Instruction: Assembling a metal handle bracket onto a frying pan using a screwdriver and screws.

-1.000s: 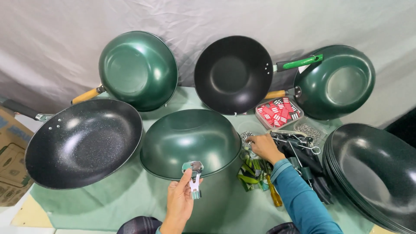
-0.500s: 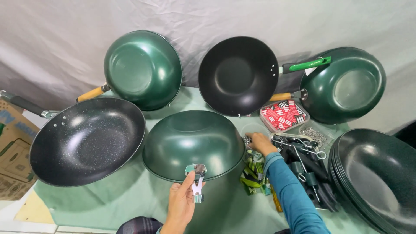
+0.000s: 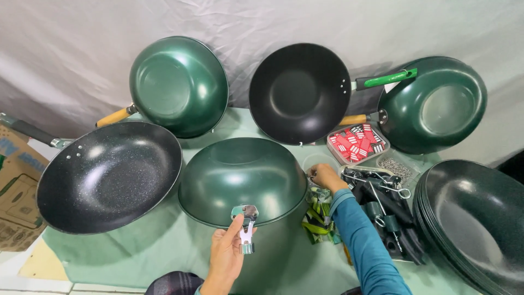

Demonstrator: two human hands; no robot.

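Left hand point(image 3: 226, 257): its grip is narrow, with the thumb and fingers pinched on a shiny metal handle bracket point(image 3: 245, 226) at the near rim of the upturned green wok.
Right hand point(image 3: 325, 177): the blue sleeve reaches across; the fingers are curled at the right rim of the same wok, just above a small clear tub point(image 3: 319, 161). I cannot tell if this grip holds something.
Upturned green wok point(image 3: 243, 177): it lies bottom up in the middle of the counter, smooth and glossy, round like a dome. It has no handle yet, only the bracket at its near edge.
Speckled black wok point(image 3: 109, 175): it is just left of the green wok, the rims are almost touching, and it is open side up with a dark handle pointing to the left.
Back row: a green wok with wooden handle point(image 3: 177, 84), a matte black wok with green handle point(image 3: 300, 93) and another green wok point(image 3: 436, 106) lean on the grey cloth wall.
Right edge: a stack of dark woks point(image 3: 475, 224) takes the corner.
Small parts: a tray of red packets point(image 3: 357, 143), a heap of small metal pieces point(image 3: 396, 168), dark handles and tools point(image 3: 387, 210), and green striped wrappers point(image 3: 316, 218).
Counter point(image 3: 164, 246): it has a pale green cover. Open room stays only at the near left, in front of the speckled wok.
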